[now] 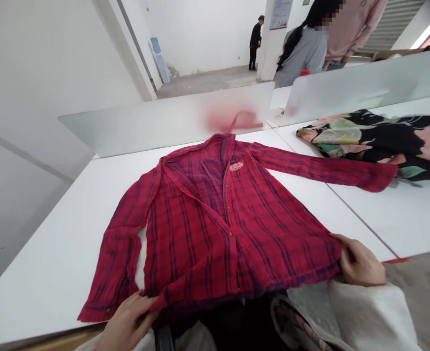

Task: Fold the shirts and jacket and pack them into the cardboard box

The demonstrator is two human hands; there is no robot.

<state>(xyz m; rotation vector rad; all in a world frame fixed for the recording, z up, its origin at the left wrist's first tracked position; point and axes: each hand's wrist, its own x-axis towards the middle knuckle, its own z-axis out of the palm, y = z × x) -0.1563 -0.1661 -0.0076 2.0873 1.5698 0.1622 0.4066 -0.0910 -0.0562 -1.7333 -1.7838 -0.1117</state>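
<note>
Left hand [127,321]: is curling half closed around the shirt's lower front edge, holding the cloth near the table's near edge.

Right hand [359,261]: is pinching the opposite lower corner of the shirt, fingers bent and thumb pressing the fabric.

Shirt: a red plaid button-front shirt [207,229] is lying face up, its collar toward the far edge and its hem along the near edge. One sleeve is running down the left side; the other is stretching right across the table seam.

Table: a white table [54,273] is carrying the shirt.

Right side: a black floral garment [368,144] is lying bunched near the far right corner, just beyond the shirt's cuff.

Far edge: frosted divider panels [164,122] are standing along it.

Beyond: a person in grey [302,53] and a person in pink [354,29] are standing behind the panels.
</note>
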